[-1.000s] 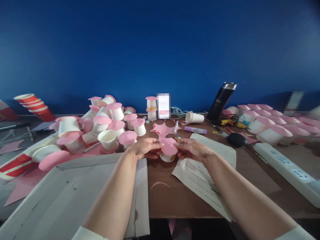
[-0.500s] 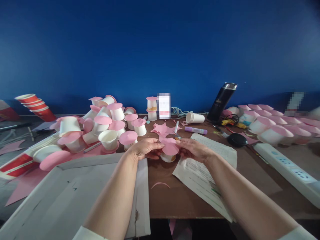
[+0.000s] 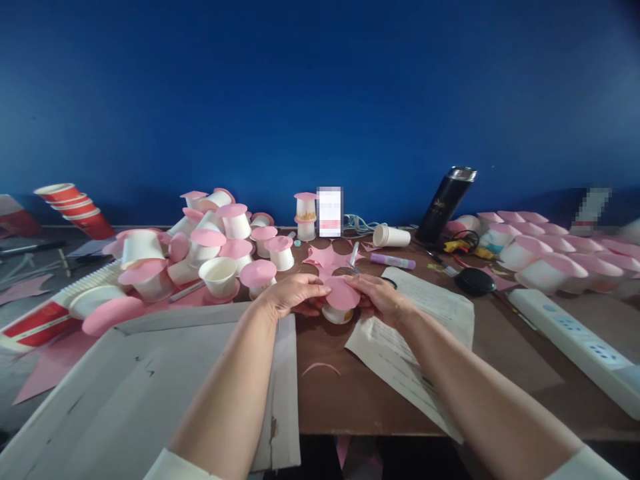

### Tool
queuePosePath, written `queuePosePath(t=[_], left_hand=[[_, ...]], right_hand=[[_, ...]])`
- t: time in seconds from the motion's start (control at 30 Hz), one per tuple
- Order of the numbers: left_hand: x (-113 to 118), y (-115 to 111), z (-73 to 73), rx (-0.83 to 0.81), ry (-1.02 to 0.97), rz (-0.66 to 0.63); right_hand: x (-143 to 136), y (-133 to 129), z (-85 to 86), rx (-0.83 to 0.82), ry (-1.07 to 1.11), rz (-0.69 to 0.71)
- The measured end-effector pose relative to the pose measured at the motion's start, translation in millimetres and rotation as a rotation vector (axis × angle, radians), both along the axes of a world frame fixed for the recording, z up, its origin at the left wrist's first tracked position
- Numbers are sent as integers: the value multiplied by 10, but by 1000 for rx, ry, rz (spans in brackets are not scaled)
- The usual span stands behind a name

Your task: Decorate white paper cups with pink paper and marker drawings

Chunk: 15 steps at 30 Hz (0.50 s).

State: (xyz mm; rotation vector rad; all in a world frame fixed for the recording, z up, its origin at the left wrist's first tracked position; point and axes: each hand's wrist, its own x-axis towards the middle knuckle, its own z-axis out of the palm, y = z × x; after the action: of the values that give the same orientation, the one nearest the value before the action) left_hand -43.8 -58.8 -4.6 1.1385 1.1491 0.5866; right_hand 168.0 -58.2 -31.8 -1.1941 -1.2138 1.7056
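Observation:
In front of me stands a small white paper cup (image 3: 337, 315), a pink paper disc (image 3: 342, 294) lying across its top. My left hand (image 3: 299, 295) grips the disc at its left edge, thumb on top and fingers curled beneath. On the right edge, my right hand (image 3: 379, 297) has its thumb and fingers closed in the same way, close beside the cup. Just behind the disc are cut-out pink paper scraps (image 3: 326, 259) and scissors (image 3: 355, 255), partly hidden. A thin curved pink strip (image 3: 321, 366) lies nearer to me.
Several disc-topped cups (image 3: 233, 223) crowd the left, with more on the right (image 3: 555, 263). A grey board (image 3: 200, 393) and a printed sheet (image 3: 400, 353) lie under my forearms. Around are a purple glue stick (image 3: 393, 261), black flask (image 3: 445, 207) and power strip (image 3: 575, 347).
My right hand has shifted slightly inward and up over the disc's right edge. The left hand still grips the other edge, and the cup stays in nearly the same place.

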Motion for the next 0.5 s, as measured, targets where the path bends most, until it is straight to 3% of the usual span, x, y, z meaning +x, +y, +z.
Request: queuePosePath(t=[0.17,0.33,0.4,0.5], left_hand=[[-15,-15,-19,420,167,96],[-3,-48,-6,846,438,10],[23,-84,34,923,524,-17],[54,-136,101,978,604,-68]], right_hand=[[32,16,-18,173,-160,-37],[79,-10,-18,782,-538,-233],[96,-36,-9,1001,-588,-231],[117,-69,3,1177,-656,-181]])
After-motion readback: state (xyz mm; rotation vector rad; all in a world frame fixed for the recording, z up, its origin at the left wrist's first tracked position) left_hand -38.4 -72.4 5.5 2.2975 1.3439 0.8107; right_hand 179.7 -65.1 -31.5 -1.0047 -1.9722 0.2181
